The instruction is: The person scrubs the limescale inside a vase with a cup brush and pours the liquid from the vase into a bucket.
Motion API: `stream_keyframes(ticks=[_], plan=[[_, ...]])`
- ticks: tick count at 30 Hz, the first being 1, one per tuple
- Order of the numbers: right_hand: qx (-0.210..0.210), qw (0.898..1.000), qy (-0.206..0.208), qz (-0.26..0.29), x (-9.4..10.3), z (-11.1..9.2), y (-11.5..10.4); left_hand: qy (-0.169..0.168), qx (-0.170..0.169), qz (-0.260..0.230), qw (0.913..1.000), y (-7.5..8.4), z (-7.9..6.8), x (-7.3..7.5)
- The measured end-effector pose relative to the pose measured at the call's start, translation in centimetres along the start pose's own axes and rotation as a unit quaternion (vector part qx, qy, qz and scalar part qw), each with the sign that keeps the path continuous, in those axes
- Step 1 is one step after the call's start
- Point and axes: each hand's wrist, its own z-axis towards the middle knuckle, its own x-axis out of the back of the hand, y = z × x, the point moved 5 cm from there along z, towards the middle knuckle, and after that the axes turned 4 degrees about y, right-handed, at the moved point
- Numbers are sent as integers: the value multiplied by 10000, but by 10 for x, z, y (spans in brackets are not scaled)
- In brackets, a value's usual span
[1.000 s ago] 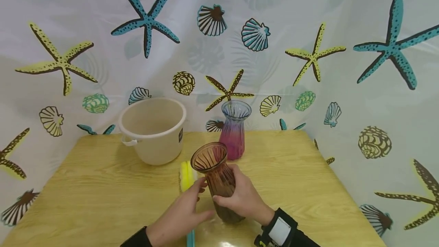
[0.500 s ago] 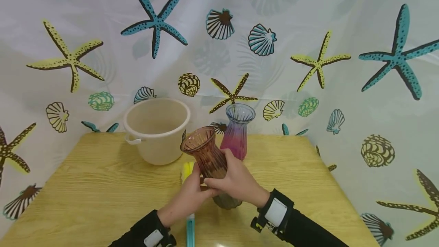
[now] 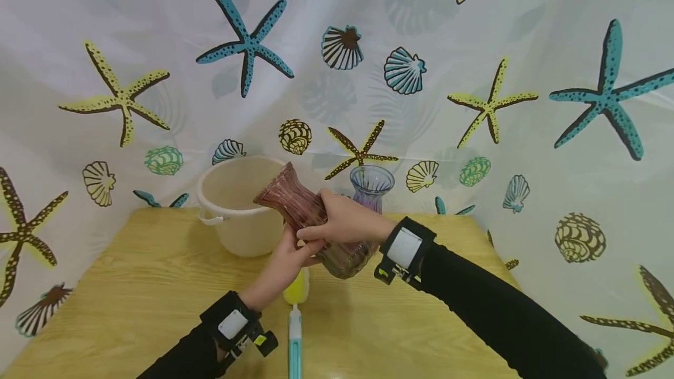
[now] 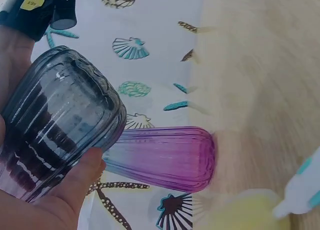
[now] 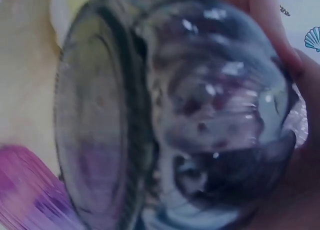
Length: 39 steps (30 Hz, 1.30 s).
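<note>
A ribbed glass vase (image 3: 305,209), reddish-brown at its flared mouth and greyish toward the base, is held in the air, tilted with its mouth toward the upper left. My right hand (image 3: 342,218) grips its side from the right, thumb across the front. From below, my left hand (image 3: 286,259) holds the same vase, fingers around its underside. The vase's mouth overlaps the rim of a cream bucket (image 3: 247,233) in the head view. In the right wrist view the vase's thick base (image 5: 100,125) fills much of the picture.
A second glass vase (image 4: 170,157), blue fading to pink, stands behind the held one. A brush with a yellow sponge head (image 3: 297,288) and a teal-and-white handle (image 3: 295,344) lies on the wooden table (image 3: 131,303). A patterned curtain (image 3: 326,98) hangs behind.
Both hands have raised the brown vase up and away, tipping it further left toward the bucket. The left hand, beside the vase at first, has come to hold it.
</note>
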Motion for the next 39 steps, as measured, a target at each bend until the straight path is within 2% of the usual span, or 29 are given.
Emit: stream_keyframes(ticks=[6, 10, 16, 19, 24, 28, 34, 39], plan=[[-3, 9974, -722, 62, 19, 18, -19, -71, -4, -748, 9972, 4, 12, 3], [74, 9949, -989, -183, 33, 25, -30, -30, 45, -1219, 9925, 7, 19, 6], [-29, 9876, -1264, -931, 46, 29, -40, 27, 152, -1829, 9830, 10, 27, 10], [-11, 9791, -1310, -1559, 50, 32, -45, 16, 162, -2079, 9780, 12, 29, 11], [76, 9653, -1501, -2134, 56, 37, -54, 192, 269, -2650, 9637, 11, 32, 17], [28, 9607, -1740, -2164, 58, 40, -60, 289, 321, -3003, 9529, 12, 33, 22], [-34, 9551, -1796, -2357, 59, 47, -67, 362, 346, -3405, 9389, 15, 35, 23], [-44, 9502, -1828, -2525, 57, 53, -72, 379, 406, -3837, 9218, 14, 36, 23]])
